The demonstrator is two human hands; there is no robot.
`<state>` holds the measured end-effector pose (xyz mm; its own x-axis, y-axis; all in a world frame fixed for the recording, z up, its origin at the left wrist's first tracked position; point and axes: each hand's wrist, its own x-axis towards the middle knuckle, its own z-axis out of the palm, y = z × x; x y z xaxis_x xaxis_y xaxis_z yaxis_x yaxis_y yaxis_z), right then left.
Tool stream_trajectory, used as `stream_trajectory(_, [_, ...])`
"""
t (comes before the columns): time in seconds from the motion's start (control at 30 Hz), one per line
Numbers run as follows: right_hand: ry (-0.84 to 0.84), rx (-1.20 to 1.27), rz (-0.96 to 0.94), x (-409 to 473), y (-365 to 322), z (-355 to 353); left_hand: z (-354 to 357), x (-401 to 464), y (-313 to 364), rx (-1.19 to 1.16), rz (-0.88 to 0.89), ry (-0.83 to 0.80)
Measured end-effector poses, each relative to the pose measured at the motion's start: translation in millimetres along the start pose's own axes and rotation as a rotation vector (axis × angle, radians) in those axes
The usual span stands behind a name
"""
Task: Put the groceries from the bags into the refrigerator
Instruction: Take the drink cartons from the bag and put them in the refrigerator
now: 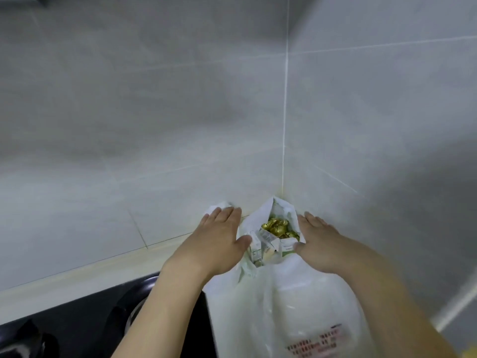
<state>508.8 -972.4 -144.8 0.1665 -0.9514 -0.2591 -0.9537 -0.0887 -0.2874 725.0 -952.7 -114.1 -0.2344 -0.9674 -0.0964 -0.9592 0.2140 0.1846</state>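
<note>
Both flat hands, left hand [219, 233] and right hand [318, 239], fingers straight, spread the white bag [284, 301] in the counter's back corner, where gold-wrapped items [276, 226] and cartons [258, 248] may spill if it tips.

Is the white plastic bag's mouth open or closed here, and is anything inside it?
Open. The left hand and right hand spread the white plastic bag apart, showing gold-wrapped items and small cartons inside.
</note>
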Motion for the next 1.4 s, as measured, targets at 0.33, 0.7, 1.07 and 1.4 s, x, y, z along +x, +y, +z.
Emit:
stream_trajectory(0.33, [-0.111, 0.062, 0.086, 104, 27, 16, 38, 102, -33, -0.031, 0.037, -0.082])
stream_trajectory(0.7, [-0.162, 0.069, 0.382, 218, 57, 88, 127, 213, -68, 0.002, -0.062, -0.234])
stream_trajectory(1.07, [-0.128, -0.064, 0.443, 276, 79, 136, 209, 283, -77, 0.244, -0.108, -0.271])
stream_trajectory(1.4, [-0.121, -0.098, 0.394, 278, 80, 139, 216, 288, -72, 0.288, -0.11, -0.192])
